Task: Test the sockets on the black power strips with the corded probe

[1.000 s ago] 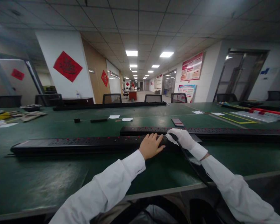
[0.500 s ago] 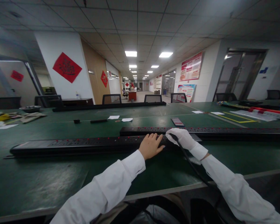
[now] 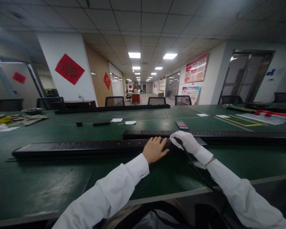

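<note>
A long black power strip (image 3: 73, 150) with a row of red-marked sockets lies across the green table in front of me. My bare left hand (image 3: 154, 149) rests on its right part, fingers spread over the top and side. Just to the right, my right hand (image 3: 184, 142), in a white glove, is closed around a black cable (image 3: 196, 170) over the strip's right end. The cable runs down from the glove past the table's front edge; its tip is hidden in the fingers. Directly behind lies a second black power strip (image 3: 243, 136), reaching off to the right.
A phone (image 3: 182, 125) lies behind the second strip. Farther back are paper slips (image 3: 130, 122), a short black bar (image 3: 101, 124) and a long black strip (image 3: 112, 109). A metal bowl (image 3: 32, 111) and cloths stand far left. The table's front edge (image 3: 162, 195) is near me.
Both hands keep the same places on the power strip. Only the whole view has shifted very slightly.
</note>
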Demonstrator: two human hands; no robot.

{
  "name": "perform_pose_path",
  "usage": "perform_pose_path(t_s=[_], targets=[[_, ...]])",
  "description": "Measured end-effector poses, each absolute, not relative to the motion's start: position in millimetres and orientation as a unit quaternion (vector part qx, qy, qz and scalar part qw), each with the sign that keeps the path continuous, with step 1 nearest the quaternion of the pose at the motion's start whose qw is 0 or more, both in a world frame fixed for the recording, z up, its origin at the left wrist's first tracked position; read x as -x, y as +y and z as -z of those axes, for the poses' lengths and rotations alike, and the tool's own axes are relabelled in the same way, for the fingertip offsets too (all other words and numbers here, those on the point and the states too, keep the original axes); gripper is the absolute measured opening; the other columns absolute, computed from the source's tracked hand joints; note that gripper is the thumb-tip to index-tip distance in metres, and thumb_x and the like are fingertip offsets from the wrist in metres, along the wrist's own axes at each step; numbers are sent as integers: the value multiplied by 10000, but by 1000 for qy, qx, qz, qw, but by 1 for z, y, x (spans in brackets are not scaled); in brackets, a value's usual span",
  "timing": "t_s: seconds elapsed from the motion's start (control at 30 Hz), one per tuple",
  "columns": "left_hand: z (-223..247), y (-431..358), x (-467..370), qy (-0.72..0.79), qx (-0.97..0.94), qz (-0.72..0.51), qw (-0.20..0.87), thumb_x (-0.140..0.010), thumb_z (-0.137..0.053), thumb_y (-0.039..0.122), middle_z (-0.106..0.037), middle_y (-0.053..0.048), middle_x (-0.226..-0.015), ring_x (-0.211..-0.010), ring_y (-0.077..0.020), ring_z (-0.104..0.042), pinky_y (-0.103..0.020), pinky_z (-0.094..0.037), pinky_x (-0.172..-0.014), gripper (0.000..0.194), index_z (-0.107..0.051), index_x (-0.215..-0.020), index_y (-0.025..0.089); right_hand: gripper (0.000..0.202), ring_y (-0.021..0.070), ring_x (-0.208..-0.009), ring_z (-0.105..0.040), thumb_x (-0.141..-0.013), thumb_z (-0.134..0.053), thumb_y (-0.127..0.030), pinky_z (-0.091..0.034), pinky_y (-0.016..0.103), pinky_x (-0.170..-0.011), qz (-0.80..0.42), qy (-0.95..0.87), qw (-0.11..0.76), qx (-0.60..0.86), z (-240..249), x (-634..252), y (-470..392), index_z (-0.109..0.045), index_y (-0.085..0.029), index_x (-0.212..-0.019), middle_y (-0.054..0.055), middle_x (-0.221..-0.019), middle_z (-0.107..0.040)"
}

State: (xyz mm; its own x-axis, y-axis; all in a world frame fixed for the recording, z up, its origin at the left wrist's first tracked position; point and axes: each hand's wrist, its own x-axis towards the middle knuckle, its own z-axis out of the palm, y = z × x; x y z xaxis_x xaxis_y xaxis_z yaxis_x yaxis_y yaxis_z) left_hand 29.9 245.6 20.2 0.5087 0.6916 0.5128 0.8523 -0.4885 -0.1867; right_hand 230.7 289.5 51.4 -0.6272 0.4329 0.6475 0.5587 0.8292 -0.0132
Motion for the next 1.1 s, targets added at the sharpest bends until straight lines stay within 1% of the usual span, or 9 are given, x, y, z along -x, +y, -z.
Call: perform_pose_path(t_s=[0.1,0.23,0.4,0.73,1.1], targets=[[-21,245,-29,-456,843,188,212,-847,-333,491,-519,-136,-1113,-1034,-266,-476,-401,-358,-827,530,-343,-1271,174,195,147,-802,-577,-752,-475,-184,-429,255,-761,95,-899,329,274,-53,-229,287,-612,-206,-889,35,-855,-648],[-20,245,-29,-457,843,186,213,-850,-330,484,-515,-133,-1121,-1039,-267,-472,-399,-362,-826,525,-338,-1275,176,189,154,-839,-566,-788,-464,-260,-421,264,-782,103,-902,316,276,-56,-229,283,-606,-211,-901,47,-877,-634],[-19,245,-29,-457,843,190,211,-850,-328,482,-514,-128,-1119,-1042,-264,-470,-397,-363,-827,523,-335,-1276,178,198,155,-842,-556,-797,-459,-302,-419,269,-774,99,-909,304,268,-58,-229,281,-595,-216,-912,50,-878,-621],[-20,245,-29,-457,844,186,211,-851,-332,482,-514,-133,-1122,-1042,-264,-471,-397,-360,-833,517,-350,-1268,175,212,156,-867,-553,-786,-466,-289,-415,278,-796,91,-910,309,261,-54,-230,286,-586,-219,-947,45,-901,-618],[-22,242,-31,-468,838,172,223,-852,-322,489,-523,-121,-1107,-1031,-257,-476,-387,-359,-834,514,-353,-1262,181,155,157,-815,-548,-800,-449,-251,-419,276,-762,89,-905,324,259,-56,-227,284,-586,-201,-853,51,-847,-605]])
